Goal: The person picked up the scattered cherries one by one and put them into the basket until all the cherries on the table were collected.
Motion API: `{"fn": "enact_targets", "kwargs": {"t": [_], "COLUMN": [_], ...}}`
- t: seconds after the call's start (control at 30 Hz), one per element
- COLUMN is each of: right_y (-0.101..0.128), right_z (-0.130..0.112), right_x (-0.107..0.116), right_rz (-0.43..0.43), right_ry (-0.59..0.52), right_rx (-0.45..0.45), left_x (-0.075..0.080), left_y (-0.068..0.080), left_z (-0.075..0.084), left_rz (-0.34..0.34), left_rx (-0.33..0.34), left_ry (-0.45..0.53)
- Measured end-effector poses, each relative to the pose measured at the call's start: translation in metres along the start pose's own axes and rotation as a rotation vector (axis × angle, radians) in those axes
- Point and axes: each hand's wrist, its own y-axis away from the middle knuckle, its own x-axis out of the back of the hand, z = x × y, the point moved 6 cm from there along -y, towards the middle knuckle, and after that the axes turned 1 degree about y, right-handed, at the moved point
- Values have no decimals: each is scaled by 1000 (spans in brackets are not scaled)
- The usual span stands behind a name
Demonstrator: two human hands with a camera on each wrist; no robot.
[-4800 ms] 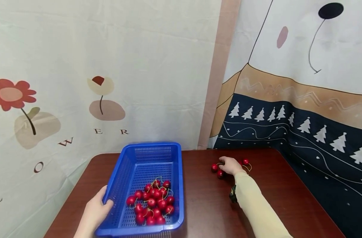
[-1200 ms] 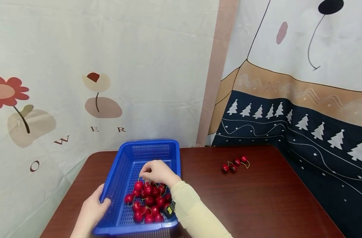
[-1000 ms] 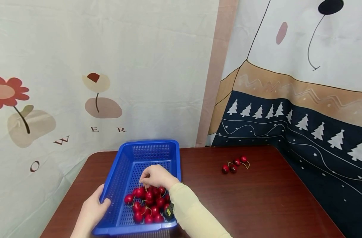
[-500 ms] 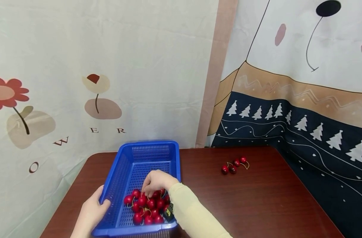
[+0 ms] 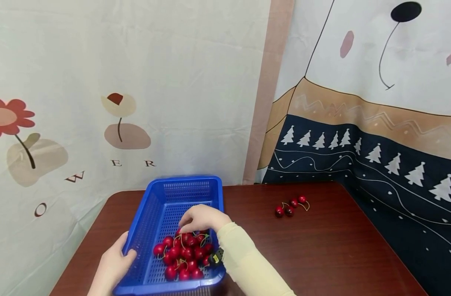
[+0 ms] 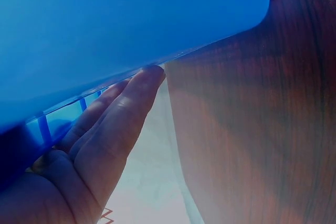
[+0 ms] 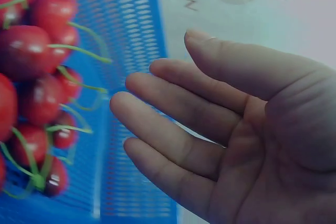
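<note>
In the head view, a blue perforated plastic basket point(image 5: 221, 205) sits on the table, with a heap of red cherries point(image 5: 186, 253) with green stems at its near end. My left hand point(image 5: 113, 263) holds the basket's left side, thumb over the rim; the left wrist view shows the fingers beneath the basket's edge. Above the heap is my right hand point(image 5: 203, 218). Seen from the right wrist, that hand point(image 7: 231, 129) has its fingers spread and slightly bent, nothing between them, apart from the cherries point(image 7: 37, 98).
Several more cherries point(image 5: 289, 211), joined by their stems, lie on the brown wooden table point(image 5: 321, 255) to the right of the basket. Behind the table hang a pale printed cloth point(image 5: 196, 102) and a dark tree-patterned cloth point(image 5: 396, 185).
My right hand has gone from the table cherries to the basket, lowered cherries by their stems onto the heap, let go and risen slightly. Fewer cherries lie on the table. The left hand stays put.
</note>
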Motion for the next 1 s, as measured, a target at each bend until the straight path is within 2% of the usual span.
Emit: {"fn": "enact_targets", "kwargs": {"t": [0.27,0.47,0.77,0.9,1.0], "right_y": [29,51,93,113,129], "right_z": [2,19,72,103,130], "right_x": [34,50,56,52,46], "right_rz": [83,195,413,480,510], "right_ry": [-6,-74,-264,-273,-246], "right_rx": [81,94,90,84,48], "left_x": [-1,-1,0,0,-1], "left_y": [0,0,0,0,0], "left_z": [0,0,-1,-1,0], "left_rz": [-4,-1,4,3,1], "left_rx": [-5,-10,-15,-16,-14], "left_ry": [-5,-2,-7,-7,-5]}}
